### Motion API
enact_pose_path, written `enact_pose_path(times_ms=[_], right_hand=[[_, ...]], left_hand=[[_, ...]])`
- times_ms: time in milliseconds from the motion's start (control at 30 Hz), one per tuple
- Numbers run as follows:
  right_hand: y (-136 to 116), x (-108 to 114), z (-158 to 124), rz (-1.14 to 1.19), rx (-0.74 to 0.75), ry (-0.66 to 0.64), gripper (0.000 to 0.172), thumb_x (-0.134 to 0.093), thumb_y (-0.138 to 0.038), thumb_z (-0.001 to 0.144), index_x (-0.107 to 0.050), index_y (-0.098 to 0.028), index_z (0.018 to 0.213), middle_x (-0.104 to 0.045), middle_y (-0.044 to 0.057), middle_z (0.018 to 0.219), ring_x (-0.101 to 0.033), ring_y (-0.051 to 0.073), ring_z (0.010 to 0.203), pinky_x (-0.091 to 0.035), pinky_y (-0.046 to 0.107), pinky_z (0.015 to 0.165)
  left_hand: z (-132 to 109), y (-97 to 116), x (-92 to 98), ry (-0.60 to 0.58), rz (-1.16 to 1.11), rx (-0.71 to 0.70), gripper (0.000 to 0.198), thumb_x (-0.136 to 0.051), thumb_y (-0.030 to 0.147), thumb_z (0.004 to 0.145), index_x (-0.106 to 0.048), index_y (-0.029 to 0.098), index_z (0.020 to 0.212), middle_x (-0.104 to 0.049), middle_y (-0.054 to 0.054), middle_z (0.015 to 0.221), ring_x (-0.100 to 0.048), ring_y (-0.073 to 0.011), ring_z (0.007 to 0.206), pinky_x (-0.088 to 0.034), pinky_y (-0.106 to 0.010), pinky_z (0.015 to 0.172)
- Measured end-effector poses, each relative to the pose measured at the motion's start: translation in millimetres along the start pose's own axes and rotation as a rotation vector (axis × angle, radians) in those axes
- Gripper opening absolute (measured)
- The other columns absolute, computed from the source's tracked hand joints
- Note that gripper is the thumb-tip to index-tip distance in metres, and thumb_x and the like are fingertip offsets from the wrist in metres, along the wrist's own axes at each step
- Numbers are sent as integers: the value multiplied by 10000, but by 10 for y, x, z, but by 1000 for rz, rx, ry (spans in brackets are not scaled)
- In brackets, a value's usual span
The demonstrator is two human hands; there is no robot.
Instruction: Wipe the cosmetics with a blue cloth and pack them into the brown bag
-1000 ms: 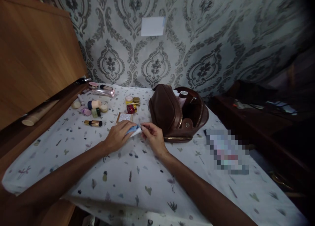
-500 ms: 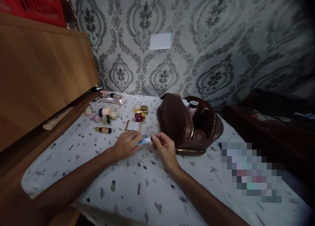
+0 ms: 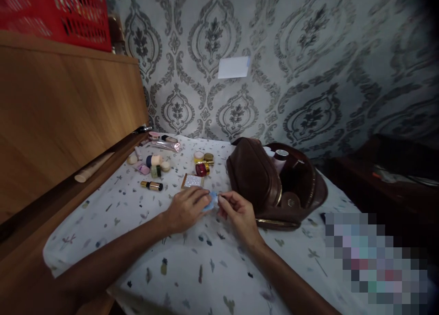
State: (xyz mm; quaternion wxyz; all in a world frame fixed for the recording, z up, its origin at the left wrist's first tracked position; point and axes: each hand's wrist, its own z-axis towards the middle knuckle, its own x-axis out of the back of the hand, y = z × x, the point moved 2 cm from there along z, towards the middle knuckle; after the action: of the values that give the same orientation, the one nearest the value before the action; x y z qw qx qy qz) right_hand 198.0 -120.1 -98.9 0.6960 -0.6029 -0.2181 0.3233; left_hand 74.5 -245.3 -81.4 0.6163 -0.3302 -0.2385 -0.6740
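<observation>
Pale-blue tube (image 3: 210, 202), print too blurred to read, is clamped by both: left hand (image 3: 187, 210) wraps it, right hand (image 3: 236, 213) pinches its end.

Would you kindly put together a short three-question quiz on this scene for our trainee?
1. True or false: the brown bag is zipped shut.
2. What do the left hand and right hand hold between them? A) small blue tube B) red jar C) comb
3. Fill in: the loose cosmetics lie on the person's ___ of the bag.
Key: 1 false, it gapes open with bottles showing inside; 2 A; 3 left.
</observation>
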Motion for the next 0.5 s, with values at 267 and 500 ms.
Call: enact_pose_path(times_ms=[267, 500], right_hand=[[-3, -12, -25, 39, -4, 40, 457, -779, -613, 680, -593, -195, 681, -599, -13, 538, -542, 127, 404, -411, 240, 380], [-16, 3, -24, 58, 38, 116, 454, -764, -613, 699, -584, -197, 716, -630, 1, 555, -563, 133, 443, -447, 244, 416]], left_hand=[[-11, -62, -78, -47, 140, -33, 143, -481, 175, 969, -623, 183, 983, -689, -85, 1108, -638, -210, 992, -548, -306, 736], [-46, -276, -31, -52, -28, 202, 97, -491, 203, 955, -582, 183, 981, -650, -101, 1084, -583, -254, 1045, -530, -346, 765]])
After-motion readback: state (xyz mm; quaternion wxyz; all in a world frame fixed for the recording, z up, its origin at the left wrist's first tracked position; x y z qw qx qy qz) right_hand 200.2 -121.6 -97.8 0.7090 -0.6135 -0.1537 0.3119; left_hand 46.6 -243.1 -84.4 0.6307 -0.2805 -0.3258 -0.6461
